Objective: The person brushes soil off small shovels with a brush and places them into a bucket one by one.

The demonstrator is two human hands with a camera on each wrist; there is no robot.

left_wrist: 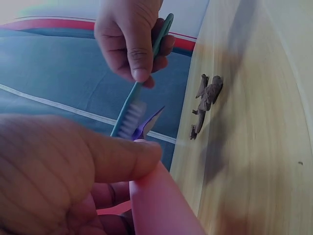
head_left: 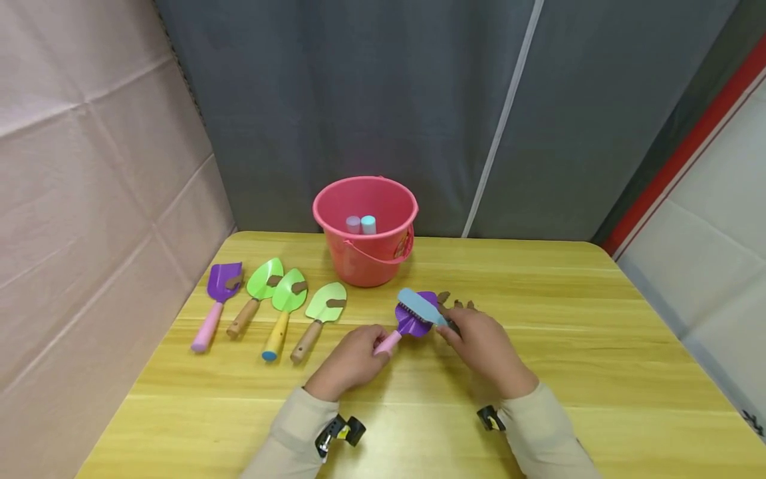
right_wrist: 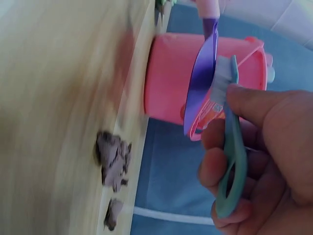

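Purple-bladed toy trowel with a smooth pink handle [head_left: 409, 326] is held above the yellow wood-grain tabletop [head_left: 598, 379] at lower centre of the frame, the left hand [head_left: 357, 356] curled around its handle, the right hand [head_left: 483, 340] gripping a pale-blue plastic brush [head_left: 421, 306], bristles at the blade. Likely light, stiff and slightly slippery, the trowel seems best held by that handle.

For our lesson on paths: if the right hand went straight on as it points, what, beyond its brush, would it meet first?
Probably the purple trowel, close against the brush, though depth is hard to judge.
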